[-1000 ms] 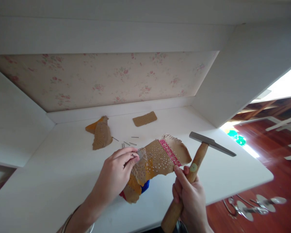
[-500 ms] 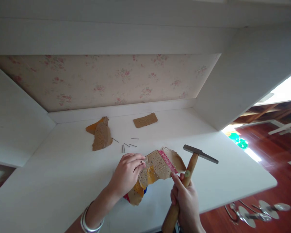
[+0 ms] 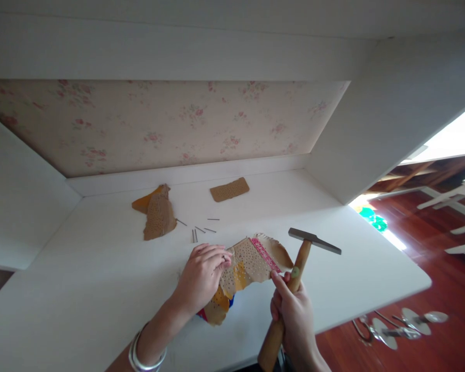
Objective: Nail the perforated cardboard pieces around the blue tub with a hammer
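My right hand (image 3: pixel 296 312) is wrapped round the wooden handle of a hammer (image 3: pixel 309 237), its narrow metal head raised above the white desk. The thumb of that hand lies by the lower edge of a torn cardboard piece (image 3: pixel 251 263) full of small holes, with a pink strip and yellow patches. Over the cardboard's left end is my left hand (image 3: pixel 205 274), fingers pressed together; what they pinch, if anything, is too small to make out. Under the cardboard, bits of blue and red show. Several nails (image 3: pixel 199 230) lie loose beyond my left hand.
Toward the back of the white desk (image 3: pixel 112 274) lie another torn perforated cardboard piece (image 3: pixel 159 214) and a small cardboard rectangle (image 3: pixel 230 189). White panels stand left and right, with a shelf overhead. Metal fittings (image 3: pixel 403 325) lie on the red floor at right.
The view has shifted slightly, so the desk items sit a little further left. Both hands, the hammer and the cardboard keep nearly the same arrangement.
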Tool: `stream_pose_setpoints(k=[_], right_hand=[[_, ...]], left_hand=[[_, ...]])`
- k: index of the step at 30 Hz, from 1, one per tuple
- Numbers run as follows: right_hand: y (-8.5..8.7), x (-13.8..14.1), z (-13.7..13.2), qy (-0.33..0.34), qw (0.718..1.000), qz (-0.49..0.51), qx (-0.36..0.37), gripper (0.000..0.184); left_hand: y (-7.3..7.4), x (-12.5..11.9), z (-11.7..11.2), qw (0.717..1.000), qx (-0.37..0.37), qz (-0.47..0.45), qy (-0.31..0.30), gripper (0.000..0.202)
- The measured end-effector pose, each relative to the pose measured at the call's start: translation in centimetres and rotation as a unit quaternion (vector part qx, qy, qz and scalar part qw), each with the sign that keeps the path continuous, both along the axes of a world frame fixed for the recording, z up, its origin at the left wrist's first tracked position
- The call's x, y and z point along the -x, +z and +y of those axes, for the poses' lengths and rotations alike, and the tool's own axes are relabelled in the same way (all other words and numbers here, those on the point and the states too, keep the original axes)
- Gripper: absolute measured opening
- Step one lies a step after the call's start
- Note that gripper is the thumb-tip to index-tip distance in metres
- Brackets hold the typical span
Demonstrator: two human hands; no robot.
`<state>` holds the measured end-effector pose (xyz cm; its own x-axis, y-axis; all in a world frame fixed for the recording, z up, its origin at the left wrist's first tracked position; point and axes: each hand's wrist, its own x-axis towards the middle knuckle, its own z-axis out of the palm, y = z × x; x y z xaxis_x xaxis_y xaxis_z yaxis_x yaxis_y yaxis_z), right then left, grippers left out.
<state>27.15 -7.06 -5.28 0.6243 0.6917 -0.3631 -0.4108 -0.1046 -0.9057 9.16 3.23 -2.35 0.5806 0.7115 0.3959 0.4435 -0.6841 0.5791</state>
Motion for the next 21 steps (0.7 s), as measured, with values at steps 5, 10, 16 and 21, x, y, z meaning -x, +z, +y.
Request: stream_pose_setpoints(k=[5,10,16,21], right_hand=[[0.2,-0.1,-0.2,0.004,1.0,-0.022,0.005,0.042],[1.1,-0.1,-0.5,0.008,0.999,-0.046,-0.001,0.042],[2.6,0.5,-0.8,0.002,0.999,-0.045,-0.021,0.043],[2.8,0.9,-0.4,-0.009,0.998,-0.058,-0.034,0.042]], left_hand=[[0.4,-0.1,-0.2,1.0,-0.001,0.025,0.005,0.018],[0.6,-0.2,-0.3,0.999,-0.008,0.042,0.005,0.019],[1.7,0.1,-0.3,1.0,-0.002,0.019,-0.003,0.015],[1.9,0.3,-0.2,1.0,-0.003,0.015,-0.007,0.013]])
